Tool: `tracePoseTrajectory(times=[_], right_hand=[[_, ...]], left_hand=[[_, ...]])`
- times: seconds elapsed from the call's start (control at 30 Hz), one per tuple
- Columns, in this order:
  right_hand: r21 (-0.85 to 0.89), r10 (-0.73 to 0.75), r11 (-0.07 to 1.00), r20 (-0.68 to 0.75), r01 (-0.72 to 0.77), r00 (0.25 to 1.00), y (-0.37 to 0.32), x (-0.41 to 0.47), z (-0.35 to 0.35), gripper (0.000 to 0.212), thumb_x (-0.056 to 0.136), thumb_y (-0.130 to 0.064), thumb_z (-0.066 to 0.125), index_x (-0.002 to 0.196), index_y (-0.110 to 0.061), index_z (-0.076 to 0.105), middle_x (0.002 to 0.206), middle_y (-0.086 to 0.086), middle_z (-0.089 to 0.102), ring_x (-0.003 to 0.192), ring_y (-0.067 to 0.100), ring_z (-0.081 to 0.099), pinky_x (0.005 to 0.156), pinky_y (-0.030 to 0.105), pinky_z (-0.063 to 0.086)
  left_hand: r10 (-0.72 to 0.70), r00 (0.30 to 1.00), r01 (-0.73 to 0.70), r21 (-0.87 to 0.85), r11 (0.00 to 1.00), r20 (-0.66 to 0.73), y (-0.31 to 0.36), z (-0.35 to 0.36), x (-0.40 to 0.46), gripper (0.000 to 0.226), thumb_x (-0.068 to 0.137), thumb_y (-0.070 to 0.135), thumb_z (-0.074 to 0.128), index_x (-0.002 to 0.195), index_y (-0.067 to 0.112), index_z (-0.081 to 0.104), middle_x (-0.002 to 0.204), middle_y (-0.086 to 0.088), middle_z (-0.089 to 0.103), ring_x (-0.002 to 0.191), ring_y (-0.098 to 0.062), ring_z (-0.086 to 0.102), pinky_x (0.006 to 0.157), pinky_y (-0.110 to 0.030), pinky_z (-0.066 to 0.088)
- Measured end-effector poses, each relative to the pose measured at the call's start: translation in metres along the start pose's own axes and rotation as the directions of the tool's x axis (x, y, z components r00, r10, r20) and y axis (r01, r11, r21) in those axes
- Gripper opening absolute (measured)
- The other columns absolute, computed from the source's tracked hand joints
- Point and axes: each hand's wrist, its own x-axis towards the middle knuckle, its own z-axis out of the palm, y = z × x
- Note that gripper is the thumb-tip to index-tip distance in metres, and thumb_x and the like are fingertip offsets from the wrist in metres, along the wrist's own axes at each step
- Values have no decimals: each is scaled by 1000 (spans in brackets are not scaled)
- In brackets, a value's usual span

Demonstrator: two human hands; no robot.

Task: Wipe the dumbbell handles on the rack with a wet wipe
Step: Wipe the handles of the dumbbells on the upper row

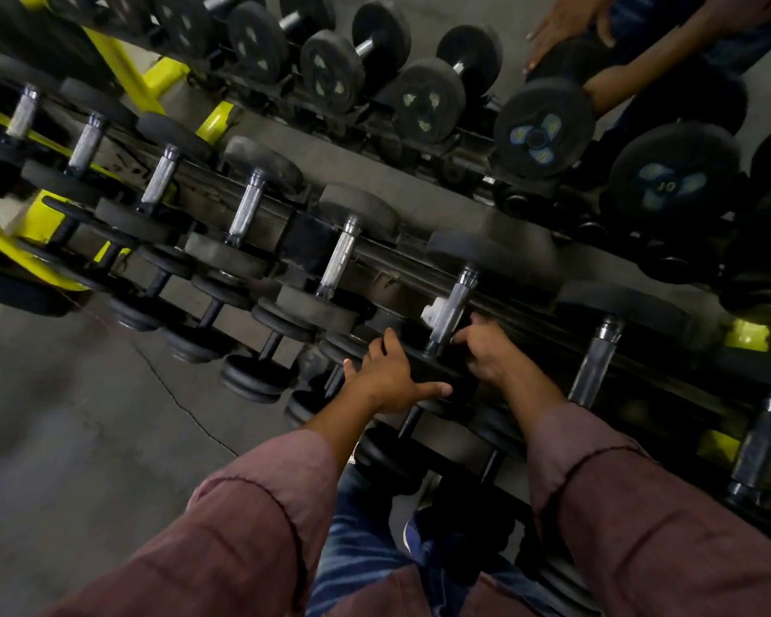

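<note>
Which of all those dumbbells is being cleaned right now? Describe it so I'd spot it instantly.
Find the long rack running across the picture and follow its upper row of chrome handles to the person's hands. The dumbbell is the one between the left hand and right hand. Only it has a white wipe against its handle.

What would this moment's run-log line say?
left hand: grips dumbbell head | right hand: at handle base | wet wipe: beside handle | stage: wiping

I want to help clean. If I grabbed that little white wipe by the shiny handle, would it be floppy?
Probably floppy: the wet wipe looks crumpled and bunched against the dumbbell handle. Likely very light, since it sits small beside the thick black dumbbell plates. Being wet, it may cling.
</note>
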Motion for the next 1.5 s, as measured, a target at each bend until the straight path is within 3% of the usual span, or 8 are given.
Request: tracePoseTrajectory(times=[0.27,0.57,0.63,0.83,0.97,1.17,1.33,1.5], right_hand=[[454,-38,889,-54,58,998,-8,17,-6,53,82,24,34,99,-21,58,100,18,64,93,32,64,88,42,52],[-180,14,984,169,17,985,-1,-1,-14,28,84,0,52,102,-4,74,103,15,75,103,29,70,101,44,51],[-482,12,874,143,59,990,1,-3,-16,12,89,-7,61,81,-10,70,84,11,71,83,26,68,90,43,55],[-884,-113,384,243,268,963,-16,-28,-19,45,91,-31,69,49,-21,57,52,-9,54,54,3,49,51,21,32],[-876,-178,214,401,433,899,-29,-43,-17,44,92,-29,67,50,-25,55,59,-10,55,57,-1,50,56,18,34],[-780,-247,-160,625,604,741,-17,-31,1,28,101,-27,47,116,-22,70,104,6,69,96,24,64,84,33,52],[-663,-59,-580,614,473,787,-41,-28,24,26,96,-26,46,114,-17,64,109,8,65,101,29,62,82,38,49],[-538,132,-724,507,432,852,-52,-20,61,21,92,-25,60,111,-19,66,112,4,69,102,26,67,86,41,54]], left_hand=[[-6,1000,6,1,1000,15,-1,-1,2,138,73,81,66,159,11,-16,170,-17,-3,157,-32,4,123,-63,3],[2,1000,-2,4,1000,10,-3,-1,1,138,73,81,66,159,10,-15,169,-18,-1,157,-31,4,123,-64,4],[2,1000,-2,9,1000,12,-2,-1,1,138,74,81,66,159,10,-16,169,-18,-2,157,-31,5,123,-64,4],[-2,1000,2,-5,1000,7,-3,0,1,139,73,82,66,160,12,-16,170,-16,-2,157,-31,5,124,-61,4],[-4,1000,4,-28,1000,8,-2,1,0,137,75,78,68,160,12,-15,170,-16,-2,157,-32,5,124,-61,3],[-1,1000,0,-62,998,-9,-1,2,-1,135,75,76,69,160,13,-14,170,-14,0,156,-32,7,124,-60,2],[2,1000,-4,-80,997,-29,-3,4,0,136,74,75,72,160,14,-13,169,-13,2,156,-31,9,124,-60,3],[-15,1000,13,-98,995,-23,-4,5,3,137,72,76,73,161,17,-12,169,-10,3,156,-28,8,124,-59,1]])
